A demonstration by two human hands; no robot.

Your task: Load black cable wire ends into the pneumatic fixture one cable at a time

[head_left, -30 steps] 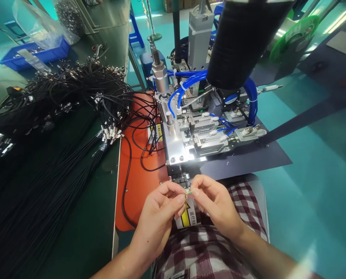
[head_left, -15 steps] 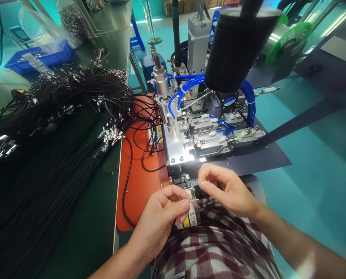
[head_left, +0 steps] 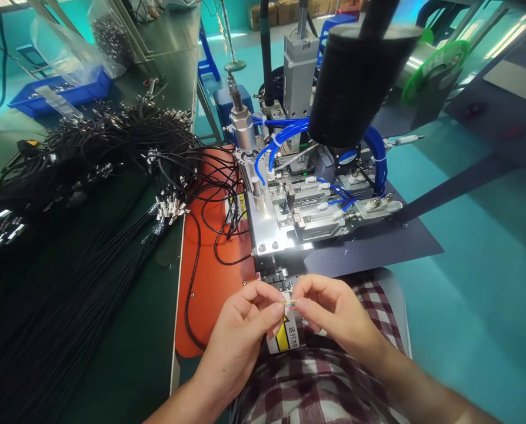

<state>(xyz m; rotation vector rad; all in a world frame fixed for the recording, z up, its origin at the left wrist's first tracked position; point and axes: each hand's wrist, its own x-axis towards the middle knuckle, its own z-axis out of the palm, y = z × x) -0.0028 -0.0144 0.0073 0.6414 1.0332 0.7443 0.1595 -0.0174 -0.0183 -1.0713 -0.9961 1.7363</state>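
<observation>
Between 5 and 6 o'clock of the centre of our view, we have both hands close together, with a few thin coloured wires (head_left: 290, 304) spanning the narrow gap between the fingertips. With our left hand (head_left: 247, 318) we pinch them between thumb and forefinger. Our right hand (head_left: 338, 312) comes in from 3 o'clock, its thumb and forefinger pressed together on the other end of the wires; we make out green and pink strands, though the tips are too small to tell.

Taking the wires as the middle of the dial, we see a label with a yellow arrow (head_left: 282, 337) at 6 o'clock, just below them, and our checked clothing (head_left: 305, 383) beyond it. At 12 o'clock we face a metal machine (head_left: 267, 227) with blue tubes (head_left: 292, 129); toward 1 o'clock are a black cylinder (head_left: 355, 88) and, farther out, a green-rimmed spool (head_left: 435, 73). At 10 o'clock we find an orange base (head_left: 214, 259), then black cables (head_left: 126, 135) with silvery ends heaped on the table (head_left: 157, 288), and beyond them a blue tray (head_left: 84, 89).
</observation>
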